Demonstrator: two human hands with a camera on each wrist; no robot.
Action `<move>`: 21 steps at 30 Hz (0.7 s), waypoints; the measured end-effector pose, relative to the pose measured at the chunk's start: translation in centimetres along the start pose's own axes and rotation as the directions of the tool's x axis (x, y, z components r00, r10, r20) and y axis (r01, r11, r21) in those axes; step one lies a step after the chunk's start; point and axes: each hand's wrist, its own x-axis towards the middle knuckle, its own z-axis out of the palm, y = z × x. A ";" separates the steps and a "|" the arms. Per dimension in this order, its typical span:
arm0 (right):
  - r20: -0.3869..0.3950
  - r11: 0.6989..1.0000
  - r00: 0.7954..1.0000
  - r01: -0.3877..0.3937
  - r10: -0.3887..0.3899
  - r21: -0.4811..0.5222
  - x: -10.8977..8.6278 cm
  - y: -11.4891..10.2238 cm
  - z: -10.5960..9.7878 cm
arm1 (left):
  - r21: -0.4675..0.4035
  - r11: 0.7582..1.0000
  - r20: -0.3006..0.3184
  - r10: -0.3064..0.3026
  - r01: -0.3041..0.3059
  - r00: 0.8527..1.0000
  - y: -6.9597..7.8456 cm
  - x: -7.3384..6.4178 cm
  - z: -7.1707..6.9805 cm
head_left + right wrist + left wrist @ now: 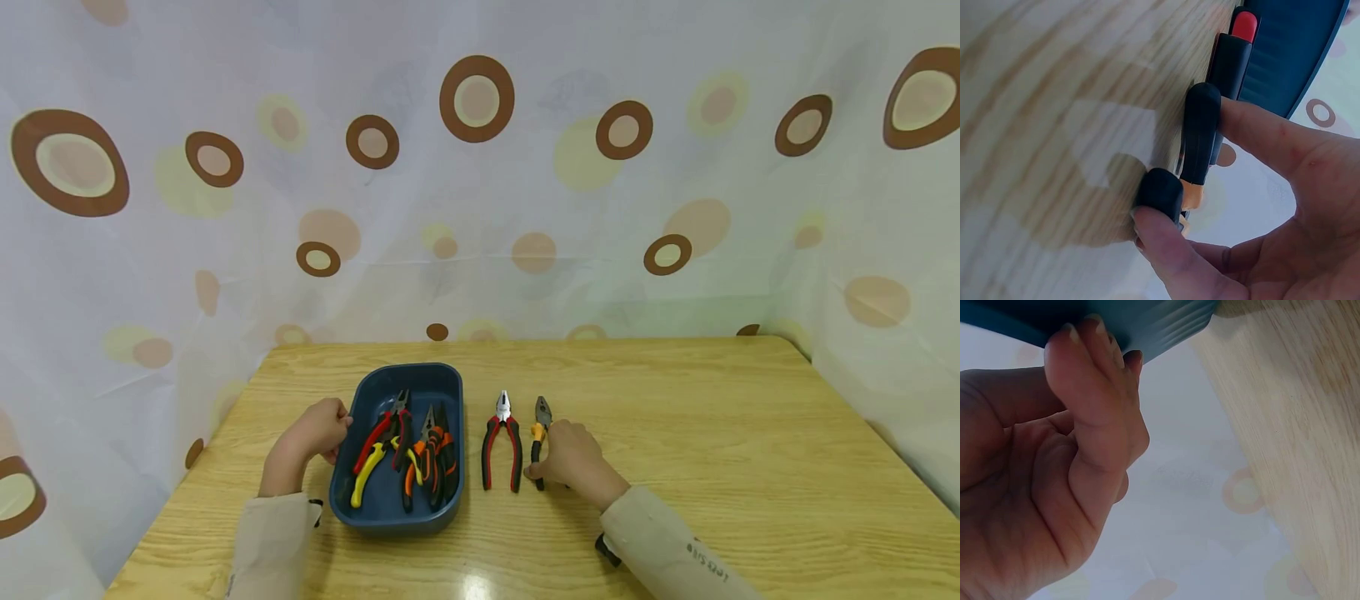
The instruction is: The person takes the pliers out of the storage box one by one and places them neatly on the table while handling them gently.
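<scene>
Combination pliers (543, 410) with orange-and-black handles lie on the table, jaws toward the back. My right hand (573, 458) pinches them across the handles. In the right wrist view the thumb lies against one black handle (1201, 134) and a fingertip against the other handle end (1160, 190). Left of them lie red-and-black combination pliers (503, 442). A dark blue bin (393, 527) stands further left, with several pliers inside. Fingers loosely bent, my left hand (313, 433) is at the bin's left side; its fingertips (1072, 344) overlap the bin wall in the left wrist view.
Inside the bin, pliers with red (372, 442), yellow (367, 477) and orange-and-black handles (450, 458) lie close together. The light wooden table (675, 400) extends to the right. A patterned curtain (480, 183) hangs behind the table and along both sides.
</scene>
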 end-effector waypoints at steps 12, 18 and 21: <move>0.010 1.000 1.000 -0.007 0.007 -0.030 0.3 -0.2 0.2 | 0.001 1.000 -0.009 0.001 -0.001 1.000 -0.2 -0.2 -0.1; 0.008 1.000 1.000 0.024 -0.024 -0.019 -0.1 -0.4 0.1 | -0.001 1.000 -0.011 0.005 -0.005 1.000 -0.3 -0.2 -0.1; 0.010 0.999 0.999 0.039 -0.039 -0.015 -0.3 -0.5 0.0 | -0.003 1.000 -0.013 0.005 -0.005 1.000 -0.3 -0.2 -0.1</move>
